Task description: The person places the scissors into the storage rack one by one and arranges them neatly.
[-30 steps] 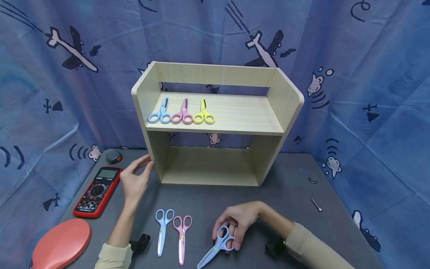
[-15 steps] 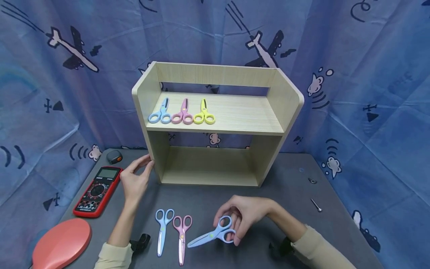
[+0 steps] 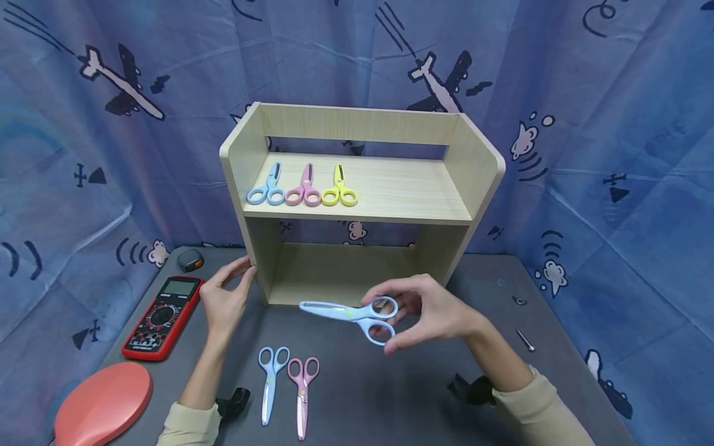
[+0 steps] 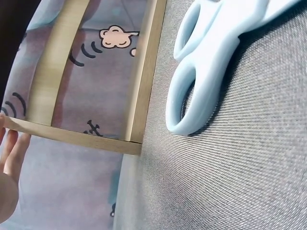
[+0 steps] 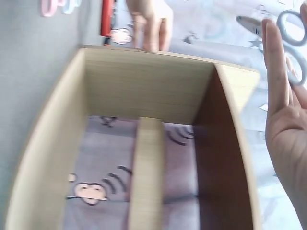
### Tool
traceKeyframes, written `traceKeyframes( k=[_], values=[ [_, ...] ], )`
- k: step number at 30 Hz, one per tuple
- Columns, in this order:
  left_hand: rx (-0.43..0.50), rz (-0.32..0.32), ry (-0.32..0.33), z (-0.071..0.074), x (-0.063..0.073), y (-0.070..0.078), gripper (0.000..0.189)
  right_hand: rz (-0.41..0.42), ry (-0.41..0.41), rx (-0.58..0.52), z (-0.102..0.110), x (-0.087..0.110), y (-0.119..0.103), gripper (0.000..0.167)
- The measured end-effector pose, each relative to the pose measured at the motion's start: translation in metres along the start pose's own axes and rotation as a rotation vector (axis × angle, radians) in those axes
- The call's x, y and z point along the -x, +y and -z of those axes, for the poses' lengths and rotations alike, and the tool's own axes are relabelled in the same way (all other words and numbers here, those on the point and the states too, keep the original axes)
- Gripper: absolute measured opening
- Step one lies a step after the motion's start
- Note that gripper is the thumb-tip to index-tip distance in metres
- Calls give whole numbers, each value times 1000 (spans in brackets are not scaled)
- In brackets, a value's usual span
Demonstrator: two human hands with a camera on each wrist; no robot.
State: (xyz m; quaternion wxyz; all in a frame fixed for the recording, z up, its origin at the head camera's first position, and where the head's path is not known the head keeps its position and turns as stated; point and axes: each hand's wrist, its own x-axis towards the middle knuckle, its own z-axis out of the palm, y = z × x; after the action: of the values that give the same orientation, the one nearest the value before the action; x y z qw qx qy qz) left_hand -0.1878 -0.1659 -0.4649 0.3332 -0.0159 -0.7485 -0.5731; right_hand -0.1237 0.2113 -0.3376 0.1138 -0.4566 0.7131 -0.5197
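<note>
In the head view my right hand pinches blue scissors by their handle loops, the blades pointing left, in front of the shelf's lower compartment. My left hand touches the left side panel of the wooden shelf with its fingertips and thumb. On the upper board lie blue scissors, pink scissors and yellow scissors in a row, blades to the back. Another blue pair of scissors and a pink pair of scissors lie on the table, handles toward the shelf.
Left of my left arm lie a red multimeter, a dark computer mouse and a coral-coloured rounded object. A small metal rod and a small ring-shaped piece lie on the right. A patterned blue curtain hangs behind.
My right hand has lifted the blue scissors off the table and carried them up toward the shelf, turning the blades to the left. The left hand has stayed at the side panel.
</note>
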Motion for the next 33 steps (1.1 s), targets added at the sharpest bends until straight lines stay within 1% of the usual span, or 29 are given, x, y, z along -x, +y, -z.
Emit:
traceKeyframes(
  k=[3,8,13,18,22,25,28,33],
  values=[
    [1,5,-4,1,1,0,27,55,83,53,6,-5,-12,67],
    [-12,10,-8,0,1,0,28,115,210,105,14,-16,-26,69],
    [-11,4,-3,-1,0,-2,29,130,379,206,25,-26,-32,67],
    [-3,2,-3,-2,0,-1,28,76,553,272,34,-37,-34,66],
    [3,0,-1,-1,1,-1,28,16,654,353,43,-48,-33,68],
    [20,-14,3,-1,1,-1,28,-29,721,410,50,-58,-30,66],
    [40,-33,10,-1,0,-2,27,-77,770,456,58,-68,-25,62],
    [53,-34,14,-1,0,-1,27,-145,781,549,70,-86,-15,60]
  ],
)
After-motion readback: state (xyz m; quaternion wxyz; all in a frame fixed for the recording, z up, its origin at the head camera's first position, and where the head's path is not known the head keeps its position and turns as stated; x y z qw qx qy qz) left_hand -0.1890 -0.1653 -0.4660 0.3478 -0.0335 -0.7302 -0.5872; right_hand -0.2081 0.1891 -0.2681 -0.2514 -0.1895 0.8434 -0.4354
